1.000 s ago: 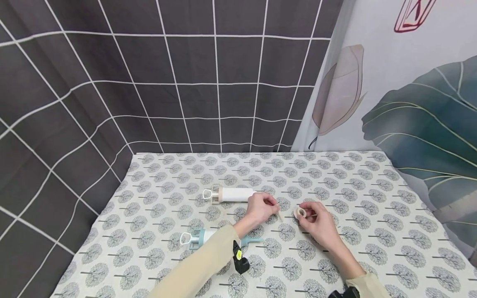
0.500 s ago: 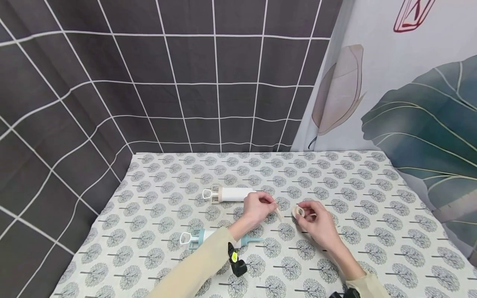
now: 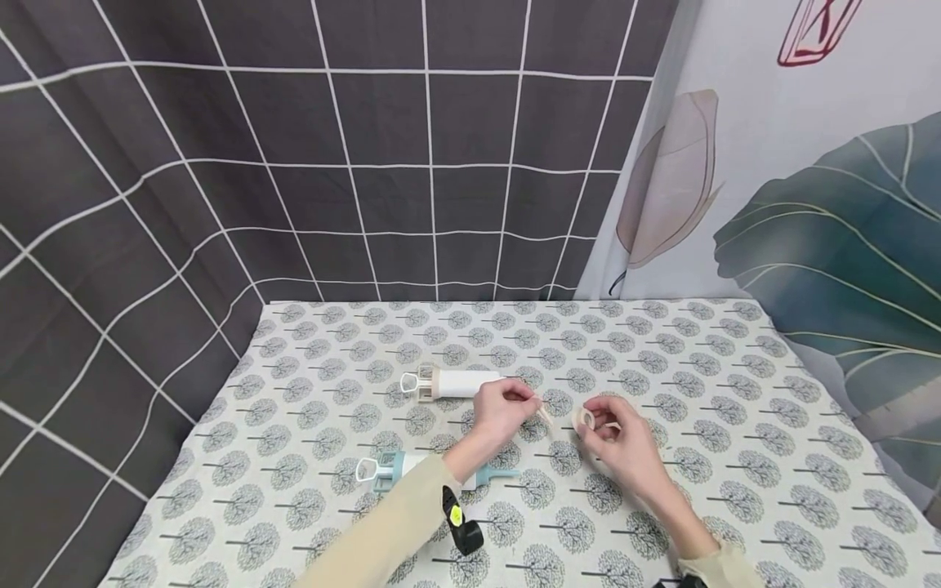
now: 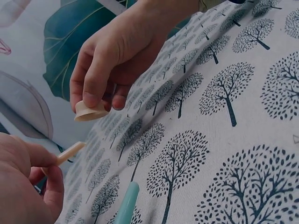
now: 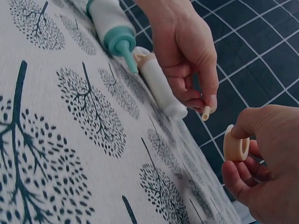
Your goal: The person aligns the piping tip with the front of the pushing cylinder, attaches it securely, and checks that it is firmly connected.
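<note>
In the head view my left hand [image 3: 500, 420] pinches a thin cream nozzle [image 3: 545, 419] between thumb and fingertips, its hollow free end toward the right hand. My right hand [image 3: 625, 445] holds a cream ring-shaped cap [image 5: 232, 148] by its rim, with thumb and fingers. A small gap separates nozzle and cap. Just behind the left hand lies a white syringe-like tube [image 3: 465, 384] with a beige collar and a white pull ring; no nozzle shows on its end in the right wrist view. The left forearm partly covers a similar teal-and-white syringe [image 3: 412, 465], whose teal nozzle [image 3: 501, 473] sticks out.
A cloth printed with trees [image 3: 706, 392] covers the table. Behind it hangs a dark gridded curtain [image 3: 382, 196], with a pale leaf-patterned curtain [image 3: 750, 245] at the right. A black wrist camera [image 3: 463, 527] sits on the left sleeve.
The left hand has shifted slightly left with the nozzle. The right hand has moved a little left, and the cap has turned in its fingers. Both syringes lie where they were.
</note>
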The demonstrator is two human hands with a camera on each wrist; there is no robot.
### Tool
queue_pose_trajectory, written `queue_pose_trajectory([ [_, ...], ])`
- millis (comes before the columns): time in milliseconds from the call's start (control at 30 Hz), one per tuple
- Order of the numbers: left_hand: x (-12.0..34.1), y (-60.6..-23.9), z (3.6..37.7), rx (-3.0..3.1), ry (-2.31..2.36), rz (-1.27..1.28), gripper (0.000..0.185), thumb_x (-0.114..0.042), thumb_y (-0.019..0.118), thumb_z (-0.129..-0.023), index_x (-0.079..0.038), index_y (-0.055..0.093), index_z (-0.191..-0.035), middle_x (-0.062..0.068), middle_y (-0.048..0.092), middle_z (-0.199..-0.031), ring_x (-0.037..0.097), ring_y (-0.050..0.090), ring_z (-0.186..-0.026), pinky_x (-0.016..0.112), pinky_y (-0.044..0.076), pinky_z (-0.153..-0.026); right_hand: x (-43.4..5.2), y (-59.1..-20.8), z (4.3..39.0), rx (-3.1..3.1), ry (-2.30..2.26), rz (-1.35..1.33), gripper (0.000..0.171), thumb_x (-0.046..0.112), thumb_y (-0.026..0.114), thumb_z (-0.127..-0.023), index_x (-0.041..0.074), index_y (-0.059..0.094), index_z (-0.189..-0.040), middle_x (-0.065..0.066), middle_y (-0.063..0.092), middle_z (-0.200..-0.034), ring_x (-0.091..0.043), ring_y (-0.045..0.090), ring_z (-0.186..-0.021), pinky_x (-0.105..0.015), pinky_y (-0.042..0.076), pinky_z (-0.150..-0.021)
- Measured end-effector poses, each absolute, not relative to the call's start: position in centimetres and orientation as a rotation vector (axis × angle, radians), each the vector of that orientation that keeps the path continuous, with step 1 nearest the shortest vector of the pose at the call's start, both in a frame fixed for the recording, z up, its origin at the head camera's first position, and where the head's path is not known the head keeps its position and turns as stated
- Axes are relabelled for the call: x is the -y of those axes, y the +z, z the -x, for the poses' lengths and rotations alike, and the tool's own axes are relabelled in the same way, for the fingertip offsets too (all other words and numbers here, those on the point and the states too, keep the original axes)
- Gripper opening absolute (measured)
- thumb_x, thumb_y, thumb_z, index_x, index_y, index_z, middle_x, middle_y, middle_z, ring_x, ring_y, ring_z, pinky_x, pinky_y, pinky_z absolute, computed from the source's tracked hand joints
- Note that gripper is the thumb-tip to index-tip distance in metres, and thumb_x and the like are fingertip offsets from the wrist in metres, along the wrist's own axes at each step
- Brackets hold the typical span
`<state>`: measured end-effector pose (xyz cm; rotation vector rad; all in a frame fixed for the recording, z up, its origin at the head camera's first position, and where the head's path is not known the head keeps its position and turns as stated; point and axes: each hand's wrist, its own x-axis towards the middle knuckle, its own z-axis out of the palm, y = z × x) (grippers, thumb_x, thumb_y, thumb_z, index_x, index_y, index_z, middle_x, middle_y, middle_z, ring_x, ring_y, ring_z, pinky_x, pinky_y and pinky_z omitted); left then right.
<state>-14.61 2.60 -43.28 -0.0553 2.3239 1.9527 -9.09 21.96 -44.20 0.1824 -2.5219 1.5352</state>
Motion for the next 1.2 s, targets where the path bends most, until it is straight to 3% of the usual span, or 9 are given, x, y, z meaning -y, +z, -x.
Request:
queue_pose_trajectory([
  [633,-1.8,-42.8,13.5,-2.253,2.054,0.134,0.015,0.0,0.08,-0.077,-0.002,0.072,-0.089,0.002,0.068,-0.079,0.013,0.062,-0.071,0.025,0.054,-0.067,-20.5,-43.7,8.6,2.473,1.716,-0.206,0.036,-0.009,0.074,-0.081,-0.006,0.058,-0.113,-0.015,0.062,-0.1,-0.023,0.061,-0.086,-0.023,0.054,-0.075],
  [1200,-1.3,-42.4,12.9,-2.188,2.089,0.203,0.014,0.0,0.079,-0.077,-0.005,0.071,-0.087,0.003,0.069,-0.082,0.015,0.064,-0.075,0.027,0.055,-0.072,-19.0,-43.7,8.5,2.414,1.792,-0.269,0.038,-0.012,0.073,-0.079,-0.008,0.057,-0.113,-0.015,0.061,-0.101,-0.023,0.061,-0.091,-0.025,0.055,-0.079],
])
